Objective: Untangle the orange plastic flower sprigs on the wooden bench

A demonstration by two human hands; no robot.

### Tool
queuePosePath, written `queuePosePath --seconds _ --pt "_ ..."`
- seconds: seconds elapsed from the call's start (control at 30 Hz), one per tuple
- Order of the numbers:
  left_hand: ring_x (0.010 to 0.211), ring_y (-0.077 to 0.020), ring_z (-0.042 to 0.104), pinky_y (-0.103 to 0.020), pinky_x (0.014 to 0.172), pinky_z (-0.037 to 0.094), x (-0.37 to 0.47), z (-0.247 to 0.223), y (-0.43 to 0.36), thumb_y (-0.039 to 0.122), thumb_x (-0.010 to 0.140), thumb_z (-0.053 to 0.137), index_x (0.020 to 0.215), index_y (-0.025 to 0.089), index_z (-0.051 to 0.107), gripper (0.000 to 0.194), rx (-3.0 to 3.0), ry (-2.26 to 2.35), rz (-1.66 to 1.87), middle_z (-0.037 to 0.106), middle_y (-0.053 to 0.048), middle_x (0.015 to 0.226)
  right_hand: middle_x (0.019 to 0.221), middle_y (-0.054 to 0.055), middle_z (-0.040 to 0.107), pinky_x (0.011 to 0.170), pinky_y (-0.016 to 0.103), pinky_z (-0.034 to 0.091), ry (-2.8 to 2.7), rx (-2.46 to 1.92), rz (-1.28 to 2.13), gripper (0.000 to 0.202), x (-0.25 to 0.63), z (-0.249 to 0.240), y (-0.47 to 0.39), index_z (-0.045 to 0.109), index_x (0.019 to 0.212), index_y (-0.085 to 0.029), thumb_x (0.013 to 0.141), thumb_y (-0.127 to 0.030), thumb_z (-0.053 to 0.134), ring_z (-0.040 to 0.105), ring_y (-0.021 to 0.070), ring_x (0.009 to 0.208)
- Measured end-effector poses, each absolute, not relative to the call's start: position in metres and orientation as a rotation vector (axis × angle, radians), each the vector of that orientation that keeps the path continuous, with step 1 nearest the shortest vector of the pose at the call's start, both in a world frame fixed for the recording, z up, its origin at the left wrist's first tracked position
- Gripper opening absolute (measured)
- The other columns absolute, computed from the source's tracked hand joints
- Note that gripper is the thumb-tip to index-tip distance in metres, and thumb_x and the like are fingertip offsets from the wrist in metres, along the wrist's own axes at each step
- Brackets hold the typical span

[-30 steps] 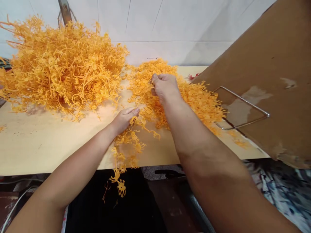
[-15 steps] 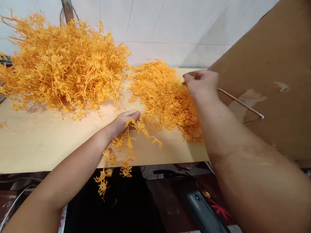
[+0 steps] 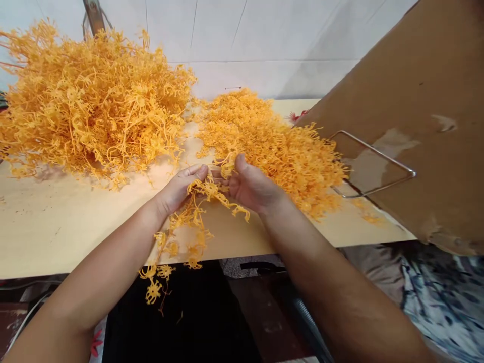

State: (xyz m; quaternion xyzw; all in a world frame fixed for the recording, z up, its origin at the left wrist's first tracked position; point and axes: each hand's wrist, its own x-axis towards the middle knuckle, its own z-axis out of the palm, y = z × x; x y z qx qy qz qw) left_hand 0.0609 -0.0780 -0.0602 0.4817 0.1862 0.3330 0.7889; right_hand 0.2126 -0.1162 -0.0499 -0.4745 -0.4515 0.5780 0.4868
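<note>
My left hand (image 3: 180,187) is closed, thumb pressed down, on a yellow plastic flower sprig (image 3: 196,219). The sprig's thin stems and spidery blossoms dangle past the table's front edge. Close beside it, my right hand (image 3: 251,185) has its thumb raised and fingers curled around a small yellow flower piece (image 3: 228,165). Its fingertips reach toward the left hand and are partly hidden behind the blossoms. Just behind the right hand spreads a low heap of loose yellow flower pieces (image 3: 264,131). A taller, bushy pile of yellow sprigs (image 3: 98,106) stands at the left.
A large cardboard sheet (image 3: 408,111) leans at the right, with a bent metal wire frame (image 3: 378,150) against it. Something red (image 3: 297,116) pokes out by the cardboard's edge. A white wall (image 3: 242,35) backs the pale table (image 3: 94,227). Patterned cloth (image 3: 431,292) lies below right.
My right hand has come from the far right side of the heap, left and nearer, to meet my left hand. A small flower piece now shows in it. The left hand keeps its sprig.
</note>
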Motion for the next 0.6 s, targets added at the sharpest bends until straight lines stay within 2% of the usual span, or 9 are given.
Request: queuePosePath --seconds 0.13,0.23,0.3,0.47,0.6 --pt "0.047 -0.0057 0.037 -0.021 0.05 0.028 0.058 -0.058 -0.078 0.041 0.074 0.06 0.057 0.015 0.04 0.036 1.062 0.468 0.74 0.04 0.004 0.053 0.064 -0.002 0.05 0.047 0.019 0.038 -1.048 -1.077 1.349 0.035 0.207 -0.044 -0.111 0.05 0.07 -0.019 0.062 -0.047 0.071 0.045 0.0061 0.053" --pt "0.044 -0.004 0.033 -0.02 0.047 0.025 0.059 -0.059 -0.078 0.04 0.074 0.06 0.058 0.015 0.039 0.036 1.061 0.5 0.743 0.038 0.005 0.051 0.057 -0.005 0.038 0.04 0.018 0.027 -1.043 -1.118 1.222 0.036 0.216 -0.038 -0.105 0.043 0.064 -0.019 0.069 -0.047 0.067 0.032 0.0045 0.046" --pt "0.043 -0.0036 0.033 -0.02 0.046 0.024 0.062 -0.06 -0.079 0.039 0.075 0.06 0.059 0.015 0.039 0.036 1.064 0.519 0.719 0.039 0.005 0.051 0.057 -0.005 0.033 0.039 0.018 0.024 -1.036 -1.161 1.109 0.039 0.223 -0.034 -0.102 0.038 0.062 -0.02 0.072 -0.048 0.063 0.029 0.005 0.046" --pt "0.039 -0.0029 0.031 -0.02 0.042 0.02 0.072 -0.061 -0.08 0.036 0.08 0.054 0.056 0.015 0.039 0.035 1.133 0.547 0.607 0.038 0.005 0.047 0.054 -0.005 0.033 0.039 0.018 0.024 -0.984 -1.339 0.811 0.035 0.23 -0.03 -0.086 0.037 0.057 -0.019 0.078 -0.036 0.06 0.028 0.0045 0.043" --pt "0.041 -0.0025 0.032 -0.019 0.044 0.022 0.072 -0.061 -0.081 0.039 0.077 0.058 0.055 0.015 0.038 0.038 1.122 0.581 0.623 0.038 0.006 0.047 0.051 -0.006 0.031 0.039 0.02 0.03 -1.133 -1.535 0.534 0.027 0.241 -0.032 -0.054 0.041 0.059 -0.019 0.084 -0.024 0.05 0.028 0.0053 0.041"
